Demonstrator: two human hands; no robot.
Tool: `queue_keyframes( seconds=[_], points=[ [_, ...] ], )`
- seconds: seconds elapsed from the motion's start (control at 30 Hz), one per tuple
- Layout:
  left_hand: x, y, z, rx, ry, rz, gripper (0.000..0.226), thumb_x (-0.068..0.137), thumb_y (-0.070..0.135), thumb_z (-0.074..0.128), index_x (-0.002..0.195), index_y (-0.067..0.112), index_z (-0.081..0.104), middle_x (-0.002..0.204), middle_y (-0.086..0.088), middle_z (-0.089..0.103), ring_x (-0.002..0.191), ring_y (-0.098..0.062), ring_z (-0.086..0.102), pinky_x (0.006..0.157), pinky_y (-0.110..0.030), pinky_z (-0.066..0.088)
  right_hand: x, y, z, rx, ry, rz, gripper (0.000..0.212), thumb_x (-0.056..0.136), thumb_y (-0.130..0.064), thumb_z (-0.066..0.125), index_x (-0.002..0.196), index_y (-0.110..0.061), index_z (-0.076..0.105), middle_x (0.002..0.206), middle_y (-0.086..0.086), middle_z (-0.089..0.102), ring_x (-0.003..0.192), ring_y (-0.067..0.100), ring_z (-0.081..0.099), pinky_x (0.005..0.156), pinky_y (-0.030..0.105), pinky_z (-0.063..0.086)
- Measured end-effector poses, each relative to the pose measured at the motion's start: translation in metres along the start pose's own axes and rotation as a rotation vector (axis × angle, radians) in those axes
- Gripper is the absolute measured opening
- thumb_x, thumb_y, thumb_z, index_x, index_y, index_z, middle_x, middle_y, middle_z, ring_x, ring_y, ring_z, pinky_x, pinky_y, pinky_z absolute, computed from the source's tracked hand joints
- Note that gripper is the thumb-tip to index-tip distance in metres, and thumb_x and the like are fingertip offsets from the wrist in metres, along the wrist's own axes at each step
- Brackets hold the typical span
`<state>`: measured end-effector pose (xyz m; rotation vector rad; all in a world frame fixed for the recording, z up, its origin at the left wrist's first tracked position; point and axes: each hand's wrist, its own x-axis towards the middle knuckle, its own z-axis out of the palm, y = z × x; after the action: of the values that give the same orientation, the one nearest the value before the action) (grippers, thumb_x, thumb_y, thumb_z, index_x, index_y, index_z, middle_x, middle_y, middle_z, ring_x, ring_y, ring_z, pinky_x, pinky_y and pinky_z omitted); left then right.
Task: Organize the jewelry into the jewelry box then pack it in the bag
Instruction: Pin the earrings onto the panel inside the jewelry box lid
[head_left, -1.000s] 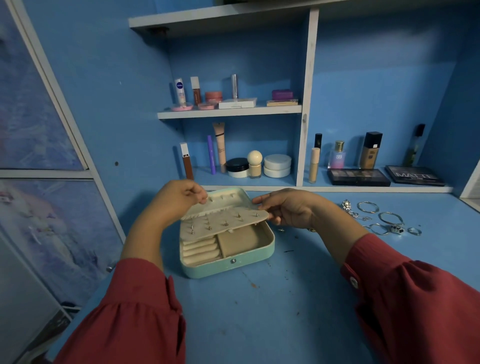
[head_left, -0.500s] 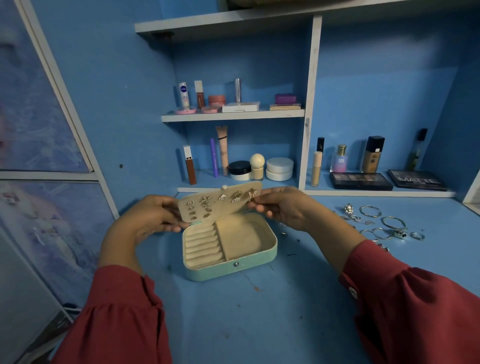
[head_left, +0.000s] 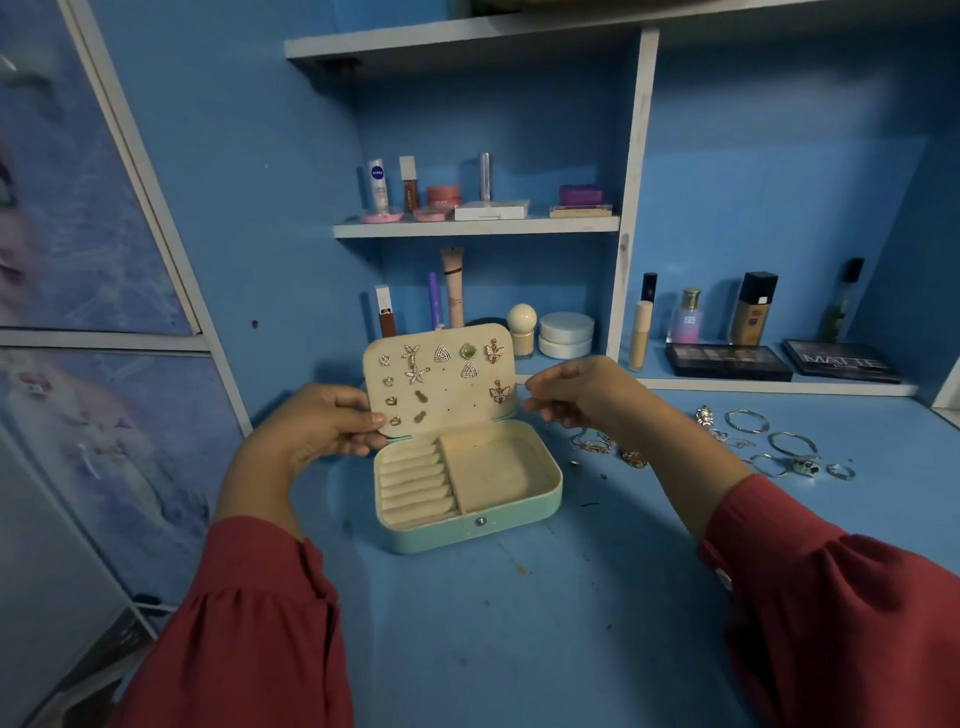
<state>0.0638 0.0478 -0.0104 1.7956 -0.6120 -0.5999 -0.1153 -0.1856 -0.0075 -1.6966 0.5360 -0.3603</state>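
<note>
A mint jewelry box (head_left: 470, 531) lies open on the blue desk, with ring rolls on its left and an empty cream compartment on its right. Its cream earring panel (head_left: 448, 402) stands upright at the back, studded with several earrings. My left hand (head_left: 311, 431) pinches the panel's lower left corner, thumb on its front. My right hand (head_left: 576, 395) hovers just off the panel's right edge with fingers loosely curled and nothing in them. Loose gold pieces (head_left: 631, 457), silver bangles (head_left: 789, 444) and rings (head_left: 839, 470) lie on the desk to the right. No bag is in view.
Shelves behind the box hold cosmetics: tubes, jars (head_left: 566, 335), bottles and two flat palettes (head_left: 727, 361). A printed cupboard door (head_left: 104, 364) stands close on the left. The desk edge (head_left: 779, 388) of the lower shelf runs behind the loose jewellery.
The earring panel has swung up from lying over the box to standing upright, showing its earrings. My right hand has let go of its right edge; my left hand moved down to its lower corner.
</note>
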Motion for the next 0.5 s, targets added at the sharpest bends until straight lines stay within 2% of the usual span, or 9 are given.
queue_keyframes(
  seconds=[0.13, 0.2, 0.33, 0.5],
  points=[
    [0.003, -0.001, 0.004, 0.008, 0.015, 0.011, 0.011, 0.088, -0.002, 0.062, 0.093, 0.006, 0.067, 0.071, -0.008, 0.073, 0.054, -0.009, 0.065, 0.044, -0.017, 0.048, -0.005, -0.003, -0.008, -0.24, 0.007, 0.007, 0.01, 0.088, -0.006, 0.065, 0.095, -0.002, 0.068, 0.081, 0.012, 0.073, 0.05, 0.007, 0.057, 0.05, 0.019, 0.045],
    [0.004, -0.002, 0.007, -0.007, 0.02, 0.019, 0.012, 0.089, -0.001, 0.061, 0.096, 0.007, 0.066, 0.068, -0.006, 0.072, 0.051, -0.008, 0.064, 0.043, -0.017, 0.047, -0.009, -0.002, -0.012, -0.344, 0.0, 0.007, 0.009, 0.085, -0.004, 0.066, 0.093, -0.002, 0.07, 0.082, 0.015, 0.073, 0.05, 0.009, 0.056, 0.047, 0.017, 0.044],
    [0.005, -0.004, 0.011, -0.026, 0.027, 0.022, 0.013, 0.09, 0.001, 0.059, 0.1, 0.009, 0.066, 0.065, -0.002, 0.071, 0.048, -0.007, 0.063, 0.043, -0.017, 0.047, -0.02, 0.001, -0.02, -0.487, -0.024, 0.021, 0.01, 0.081, -0.006, 0.068, 0.088, 0.0, 0.072, 0.071, 0.018, 0.066, 0.057, 0.02, 0.05, 0.048, 0.021, 0.043],
    [0.003, -0.009, 0.013, -0.067, 0.02, 0.03, 0.014, 0.091, 0.003, 0.059, 0.103, 0.009, 0.065, 0.069, -0.002, 0.072, 0.05, -0.009, 0.063, 0.047, -0.021, 0.052, -0.028, 0.008, -0.024, -0.57, -0.017, 0.047, 0.009, 0.079, -0.009, 0.069, 0.084, -0.004, 0.074, 0.061, 0.013, 0.06, 0.049, 0.02, 0.042, 0.048, 0.026, 0.038]
  ],
)
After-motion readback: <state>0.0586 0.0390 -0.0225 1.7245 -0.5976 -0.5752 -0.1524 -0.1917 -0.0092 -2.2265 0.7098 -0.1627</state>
